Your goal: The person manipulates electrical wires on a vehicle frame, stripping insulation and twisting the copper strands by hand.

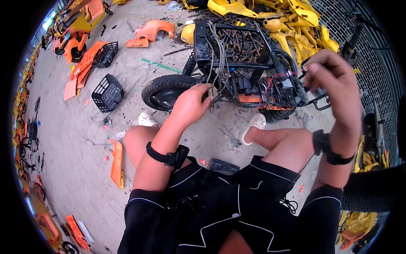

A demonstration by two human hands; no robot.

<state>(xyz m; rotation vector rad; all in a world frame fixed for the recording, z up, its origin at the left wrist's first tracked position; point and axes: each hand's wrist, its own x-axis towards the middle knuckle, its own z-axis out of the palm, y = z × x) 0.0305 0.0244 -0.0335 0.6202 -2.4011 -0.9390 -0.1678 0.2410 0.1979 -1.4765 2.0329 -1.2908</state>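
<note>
Cables [221, 59] hang by the curled left hand [190, 103], grip unclear; right hand [334, 80] bends inward, hold unclear. Tugging could snag cables on the frame [256, 72] ahead.

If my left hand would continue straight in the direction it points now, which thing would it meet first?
Most likely the grey cables draped over the black two-wheeler frame. In the picture, the left hand has its fingertips beside them and may already touch them; depth is unclear.
</note>
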